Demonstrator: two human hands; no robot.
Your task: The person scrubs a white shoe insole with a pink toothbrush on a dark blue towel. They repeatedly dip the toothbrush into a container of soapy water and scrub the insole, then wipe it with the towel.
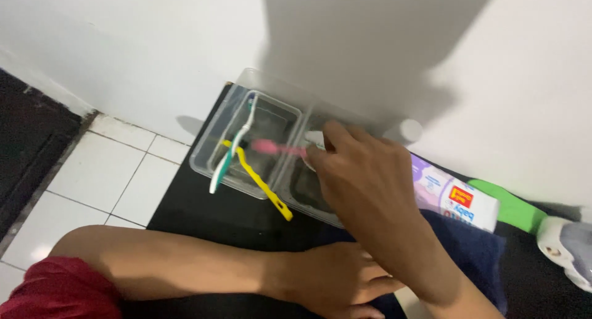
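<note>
The person's right hand (364,177) reached over a clear plastic organizer tray (259,140) that stood on a black surface (197,202) against a white wall (154,41). Its grip was closed on the handle end of a pink toothbrush (274,147), fingers pinched around it above the divider of the tray, so that the brush lay across the wall between the tray's two compartments with its free end pointing into the far compartment from the hand. In that same compartment a green-and-white toothbrush (231,152) leaned with its lower end sticking out over the tray's front rim, and a yellow toothbrush (262,183) crossed it and jutted out past the rim onto the black surface. The compartment under the hand was mostly hidden by it. The left hand (336,282) rested flat on a dark blue cloth (468,251) in front of the tray, its grip loose and holding nothing. Beside the tray, on the side of the right hand, lay a white and purple pack (453,199) with a green object (512,208) just past it. White floor tiles (105,177) showed on the tray's other side.
</note>
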